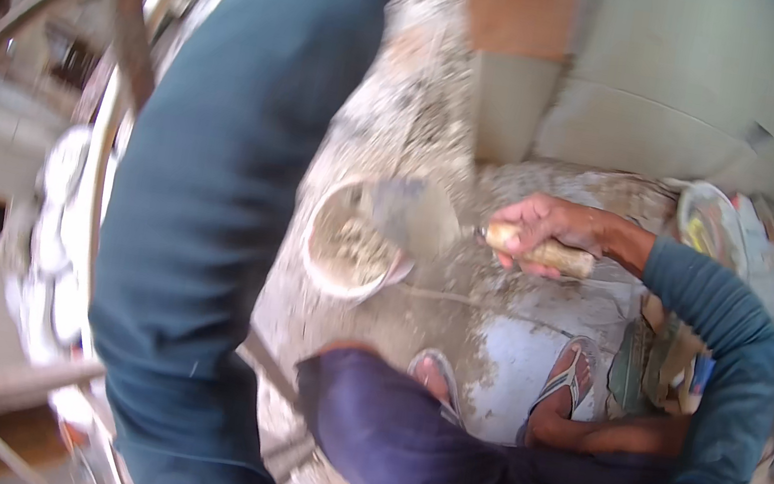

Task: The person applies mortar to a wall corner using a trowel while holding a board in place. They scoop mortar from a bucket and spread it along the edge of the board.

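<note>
My right hand is wrapped round the pale wooden handle of a trowel. The trowel's flat metal blade points left, over the right side of the rim of a whitish bucket. Inside the bucket lies grey-beige, lumpy mortar. My left arm, in a blue-green sleeve, reaches up across the picture. Only bare skin near the wrist shows at the top edge; the left hand itself is out of sight.
Rough, mortar-spattered ground surrounds the bucket, close to my sandalled feet. A pale wall rises ahead on the right. Another bucket and torn bags stand at the right. Poles and white sacks line the left.
</note>
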Action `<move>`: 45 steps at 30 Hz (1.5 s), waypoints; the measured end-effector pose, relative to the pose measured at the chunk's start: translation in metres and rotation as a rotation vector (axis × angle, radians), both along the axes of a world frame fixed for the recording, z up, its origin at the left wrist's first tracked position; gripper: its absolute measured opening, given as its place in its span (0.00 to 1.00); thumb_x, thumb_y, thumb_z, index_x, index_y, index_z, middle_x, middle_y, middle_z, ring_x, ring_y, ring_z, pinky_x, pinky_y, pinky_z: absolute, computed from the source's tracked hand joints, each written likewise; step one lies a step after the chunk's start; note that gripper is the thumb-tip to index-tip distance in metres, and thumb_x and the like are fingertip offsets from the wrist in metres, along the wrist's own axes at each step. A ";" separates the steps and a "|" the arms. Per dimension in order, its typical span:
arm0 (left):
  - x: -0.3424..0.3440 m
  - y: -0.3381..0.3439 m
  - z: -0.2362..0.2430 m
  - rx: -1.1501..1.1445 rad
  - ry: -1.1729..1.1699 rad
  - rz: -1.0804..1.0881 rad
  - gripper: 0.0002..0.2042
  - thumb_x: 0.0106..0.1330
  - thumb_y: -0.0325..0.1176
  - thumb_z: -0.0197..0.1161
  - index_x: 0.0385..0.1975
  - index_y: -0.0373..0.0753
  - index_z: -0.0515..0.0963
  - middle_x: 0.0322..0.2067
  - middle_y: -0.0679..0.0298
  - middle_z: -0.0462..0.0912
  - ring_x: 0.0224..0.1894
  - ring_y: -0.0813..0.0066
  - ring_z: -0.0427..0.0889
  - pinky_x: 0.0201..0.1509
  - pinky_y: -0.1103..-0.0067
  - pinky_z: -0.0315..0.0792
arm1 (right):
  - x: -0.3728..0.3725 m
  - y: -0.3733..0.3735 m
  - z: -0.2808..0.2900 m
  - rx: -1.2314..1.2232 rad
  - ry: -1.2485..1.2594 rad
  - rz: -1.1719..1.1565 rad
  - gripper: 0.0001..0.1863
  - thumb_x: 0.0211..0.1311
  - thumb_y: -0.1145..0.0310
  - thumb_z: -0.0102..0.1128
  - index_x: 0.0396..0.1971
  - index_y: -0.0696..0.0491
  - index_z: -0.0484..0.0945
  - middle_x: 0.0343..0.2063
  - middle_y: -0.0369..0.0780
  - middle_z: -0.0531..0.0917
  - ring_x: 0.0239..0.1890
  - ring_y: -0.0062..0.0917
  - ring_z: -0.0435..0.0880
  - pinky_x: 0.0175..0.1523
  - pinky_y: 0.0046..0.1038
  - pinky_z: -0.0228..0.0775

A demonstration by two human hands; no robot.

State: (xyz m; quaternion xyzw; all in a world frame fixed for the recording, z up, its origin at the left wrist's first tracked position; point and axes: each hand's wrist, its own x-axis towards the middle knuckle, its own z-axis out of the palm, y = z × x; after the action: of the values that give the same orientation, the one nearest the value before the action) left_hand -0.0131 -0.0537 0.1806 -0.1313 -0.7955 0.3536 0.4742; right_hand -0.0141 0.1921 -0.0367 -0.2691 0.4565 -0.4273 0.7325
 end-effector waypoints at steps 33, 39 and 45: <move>0.000 0.074 -0.025 0.360 -0.126 0.230 0.73 0.33 0.59 0.84 0.77 0.40 0.38 0.75 0.38 0.37 0.77 0.39 0.39 0.73 0.46 0.42 | -0.019 0.028 -0.049 -0.828 1.156 -1.306 0.19 0.69 0.67 0.60 0.54 0.63 0.74 0.34 0.50 0.82 0.33 0.42 0.83 0.39 0.37 0.74; 0.000 0.075 -0.023 0.342 -0.124 0.231 0.75 0.31 0.58 0.85 0.77 0.39 0.37 0.74 0.38 0.36 0.76 0.37 0.41 0.73 0.47 0.42 | -0.017 0.033 -0.048 -0.787 1.090 -1.160 0.17 0.68 0.70 0.60 0.51 0.65 0.75 0.38 0.55 0.82 0.37 0.49 0.83 0.42 0.40 0.75; 0.002 0.072 -0.026 0.348 -0.115 0.221 0.74 0.31 0.55 0.87 0.76 0.39 0.40 0.73 0.39 0.40 0.76 0.40 0.41 0.73 0.49 0.42 | -0.014 0.074 -0.046 -0.764 0.973 -0.985 0.21 0.70 0.63 0.60 0.53 0.65 0.76 0.40 0.56 0.84 0.40 0.49 0.85 0.45 0.38 0.77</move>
State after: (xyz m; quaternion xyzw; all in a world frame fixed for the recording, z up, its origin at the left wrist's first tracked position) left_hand -0.0113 0.0188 0.1547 0.0208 -0.8800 0.2525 0.4018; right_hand -0.0282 0.2659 -0.0829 -0.4256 0.6139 -0.6640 0.0339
